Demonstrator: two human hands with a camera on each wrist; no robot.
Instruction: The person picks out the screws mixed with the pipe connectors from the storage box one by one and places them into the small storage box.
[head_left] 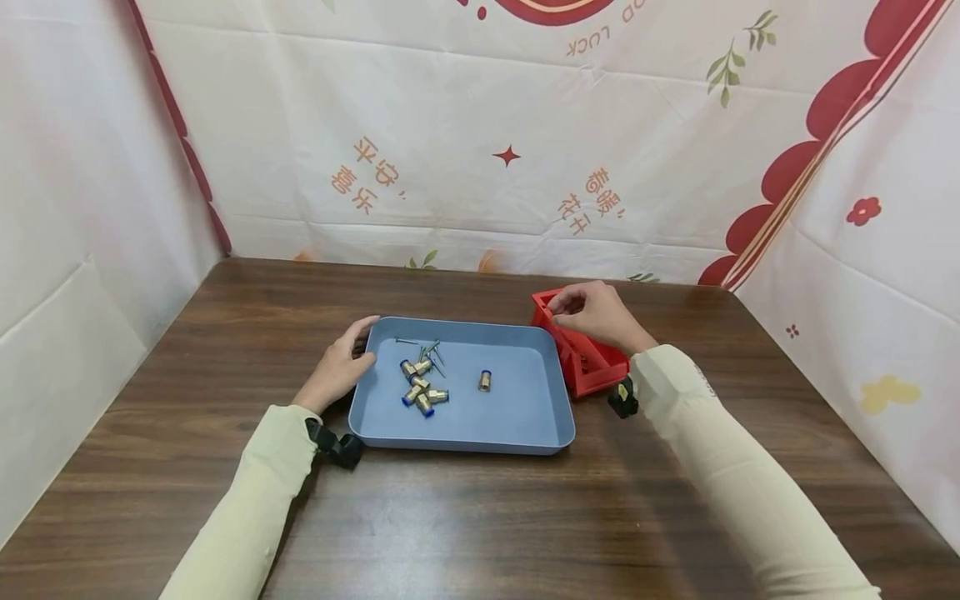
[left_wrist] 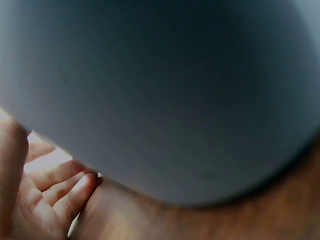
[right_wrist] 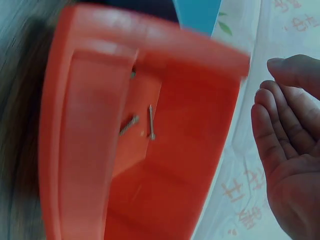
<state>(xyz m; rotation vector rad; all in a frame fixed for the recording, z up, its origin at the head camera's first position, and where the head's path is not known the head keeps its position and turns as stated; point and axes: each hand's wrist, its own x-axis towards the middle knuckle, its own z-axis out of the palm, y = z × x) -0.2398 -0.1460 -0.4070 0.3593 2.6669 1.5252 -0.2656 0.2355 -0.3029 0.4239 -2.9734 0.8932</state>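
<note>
A blue-grey tray (head_left: 517, 425) lies on the table. My left hand (head_left: 335, 367) holds its left side, thumb over the rim and fingers along the outer wall. Several brass push-in fittings (head_left: 422, 398) with blue collars are heaped in the tray's left part, with several screws (head_left: 429, 350) behind them. One more fitting (head_left: 485, 381) stands apart near the middle. My right hand (head_left: 600, 315) is above the red bin (head_left: 600, 379) at the tray's right side. In the right wrist view its fingers bend slightly, and nothing shows between them and the thumb. Some screws (right_wrist: 151, 122) lie inside the bin.
The brown wooden table (head_left: 465, 517) reaches back to a printed white cloth (head_left: 465, 167) that hangs behind and at both sides. Against the tray's right wall, the bin stands at an angle. A black wrist camera (head_left: 624, 398) is beside the bin's near end.
</note>
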